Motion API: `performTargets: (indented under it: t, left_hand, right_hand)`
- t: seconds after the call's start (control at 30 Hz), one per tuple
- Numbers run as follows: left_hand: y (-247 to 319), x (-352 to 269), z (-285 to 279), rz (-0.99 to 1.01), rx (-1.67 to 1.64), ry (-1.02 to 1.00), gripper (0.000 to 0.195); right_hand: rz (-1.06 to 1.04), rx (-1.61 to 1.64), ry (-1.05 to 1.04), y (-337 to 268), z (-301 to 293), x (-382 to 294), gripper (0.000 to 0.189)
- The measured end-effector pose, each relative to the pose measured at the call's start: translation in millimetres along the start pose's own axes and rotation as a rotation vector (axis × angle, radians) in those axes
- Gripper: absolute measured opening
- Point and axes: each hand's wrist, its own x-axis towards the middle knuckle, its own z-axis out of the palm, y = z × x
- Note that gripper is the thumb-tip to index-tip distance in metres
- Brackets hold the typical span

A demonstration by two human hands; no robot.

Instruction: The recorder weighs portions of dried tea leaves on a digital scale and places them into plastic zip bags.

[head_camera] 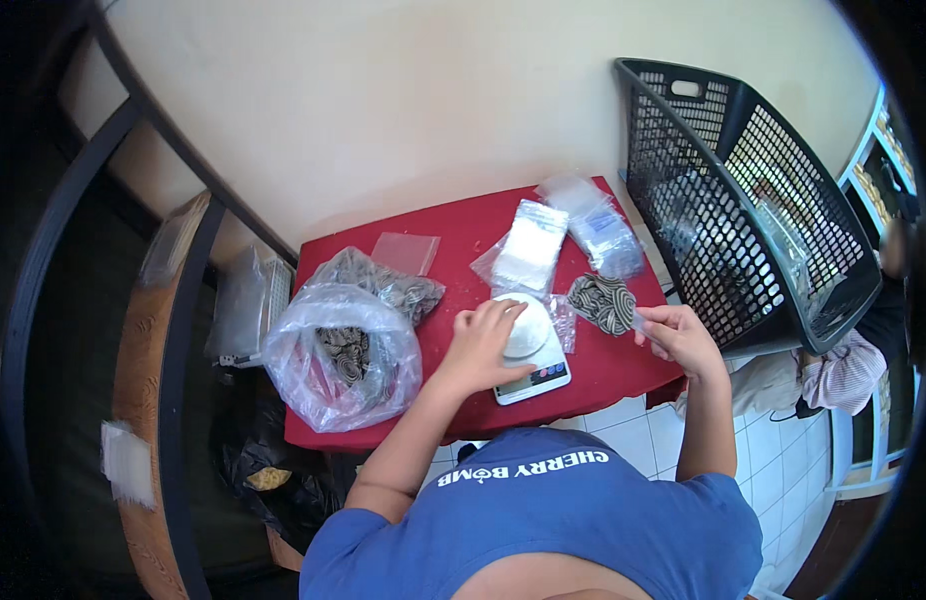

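A white digital kitchen scale (534, 382) with a round weighing plate (529, 334) stands near the table's front edge. Across its left side lies my left hand (484, 346), fingers spread over the plate and thumb near the buttons. My right hand (680, 341) pinches the end of a small clear plastic bag (604, 304) of dark, spiral-striped pieces, just right of the scale. Left of the scale, a large open plastic bag (343, 360) holds more of these striped pieces. Another clear bag (418, 289) of them rests behind it.
A red cloth covers the table (463, 247). Behind the scale lie stacked flat plastic bags (534, 240) and clear packets (605, 232). A black plastic basket (733, 202) stands at right, near a seated person (842, 375). A wooden shelf (144, 375) is at left.
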Motion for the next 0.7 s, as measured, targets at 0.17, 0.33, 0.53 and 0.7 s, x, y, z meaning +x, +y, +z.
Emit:
performTargets:
  t: [0.17, 0.33, 0.53, 0.7]
  left_hand:
    - [27.1, 71.1, 53.4, 0.051, 0.253, -0.159, 0.121]
    - [19.8, 101.0, 75.5, 0.043, 0.289, -0.353, 0.121]
    - [9.4, 76.9, 45.6, -0.003, -0.085, -0.086, 0.094]
    - [-1.5, 38.0, 21.0, 0.032, -0.253, 0.059, 0.087]
  right_hand:
    - [0.044, -0.03, 0.032, 22.5, -45.8, -18.1, 0.027]
    - [0.049, 0.003, 0.008, 54.2, -70.2, -15.1, 0.03]
    - [0.068, -0.087, -0.052, 38.8, -67.1, 0.5, 0.03]
    - [0.037, -0.145, -0.233, 22.8, -32.7, 27.3, 0.026]
